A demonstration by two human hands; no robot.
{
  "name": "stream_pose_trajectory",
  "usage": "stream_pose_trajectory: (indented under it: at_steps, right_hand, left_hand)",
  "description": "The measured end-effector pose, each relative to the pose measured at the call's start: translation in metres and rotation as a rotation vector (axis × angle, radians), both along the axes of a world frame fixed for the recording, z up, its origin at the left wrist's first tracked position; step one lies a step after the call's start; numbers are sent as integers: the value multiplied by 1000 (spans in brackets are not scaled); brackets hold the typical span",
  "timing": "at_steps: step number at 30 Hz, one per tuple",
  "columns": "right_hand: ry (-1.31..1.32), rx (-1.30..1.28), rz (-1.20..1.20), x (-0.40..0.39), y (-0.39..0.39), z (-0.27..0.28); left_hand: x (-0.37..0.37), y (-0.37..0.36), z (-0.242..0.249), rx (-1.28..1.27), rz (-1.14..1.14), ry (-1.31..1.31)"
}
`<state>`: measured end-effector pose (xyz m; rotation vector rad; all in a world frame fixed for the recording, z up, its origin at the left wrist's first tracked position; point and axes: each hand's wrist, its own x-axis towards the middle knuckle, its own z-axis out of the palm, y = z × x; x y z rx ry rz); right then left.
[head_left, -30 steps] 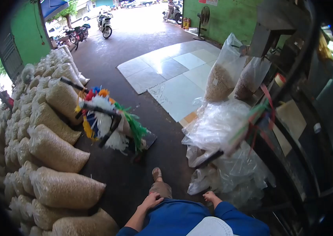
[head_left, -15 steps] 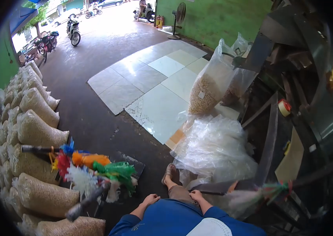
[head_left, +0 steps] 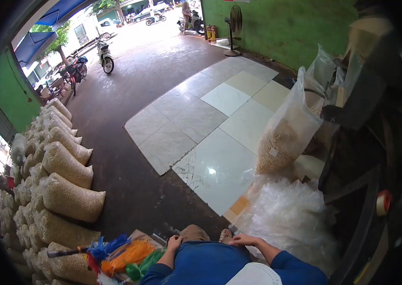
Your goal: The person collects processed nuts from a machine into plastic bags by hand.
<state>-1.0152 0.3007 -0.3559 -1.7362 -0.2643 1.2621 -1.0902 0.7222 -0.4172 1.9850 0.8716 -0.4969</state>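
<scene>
Stuffed sacks [head_left: 70,202] pile up along the left, probably to leave walking room, while a heap of clear plastic [head_left: 288,213] sits near right by a part-filled bag [head_left: 279,147], maybe for easy reach. Colourful strips [head_left: 127,256] bunch near left beside the left hand [head_left: 174,242]; the right hand [head_left: 242,240] is near the plastic. Can't tell how open either grip is, nothing visibly held.

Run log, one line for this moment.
left hand: near knee | right hand: near clear plastic pile | held items: none visible | part-filled bag: beyond pile
</scene>
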Motion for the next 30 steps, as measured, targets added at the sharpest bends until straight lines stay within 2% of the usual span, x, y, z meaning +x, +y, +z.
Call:
stream_pose_trajectory:
  at_steps: [1, 2, 4, 5, 7, 8, 9, 10, 11, 13, 15, 17, 18, 19, 21, 22, 23, 25, 28, 29, 30]
  right_hand:
    - [31, 155, 80, 18, -2, 11]
    - [30, 144, 75, 41, -8, 22]
    - [149, 194, -112, 80, -16, 44]
    - [146, 174, -121, 99, -21, 47]
    - [104, 116, -320, 149, -26, 50]
    - [158, 204, -640, 170, -23, 54]
    - [141, 186, -647, 196, -24, 61]
    - [348, 247, -864, 223, -26, 69]
    - [559, 312, -1080, 245, -28, 74]
    - [653, 135, -1052, 284, -37, 47]
    - [771, -15, -978, 325, -45, 12]
    - [390, -475, -790, 373, -34, -17]
    - [248, -584, -709, 399, -33, -33]
    - [251, -579, -713, 433, -27, -32]
    - [159, -666, -755, 491, -12, -38]
    - [100, -619, -828, 516, -17, -78]
    - [92, -603, -817, 549, -11, -72]
    - [-132, -877, -521, 619, -8, -56]
    - [-125, -724, -755, 705, -28, -102]
    - [-133, -654, -869, 736, -39, -118]
    - [-210, -640, -1027, 762, -46, -119]
  left_hand:
    - [30, -15, 14, 138, -3, -13]
    - [62, -27, 27, 273, -7, -25]
    - [112, -25, 7, 194, 40, -5]
    - [140, -24, -5, 126, 95, 7]
    - [201, -15, -33, 8, 152, -40]
    - [234, -9, -49, -63, 235, -109]
    - [271, -5, -61, -138, 320, -178]
    - [313, -3, -66, -195, 427, -231]
    - [350, 1, -68, -222, 422, -234]
    - [425, 11, -60, -135, 219, -146]
    - [490, 29, -53, 27, -109, -6]
    - [558, 51, -80, -102, -295, 164]
    - [590, 56, -71, -144, -302, 192]
    - [621, 60, -59, -139, -306, 193]
    - [672, 63, -34, -178, -148, 89]
    - [697, 59, -23, -229, -35, 33]
    - [722, 58, -15, -215, -23, 22]
    - [768, 48, -17, -357, 147, -79]
    - [809, 29, -68, -376, 152, -49]
    - [816, 16, -66, -90, -172, -44]
    - [826, -3, -49, -103, -125, 123]
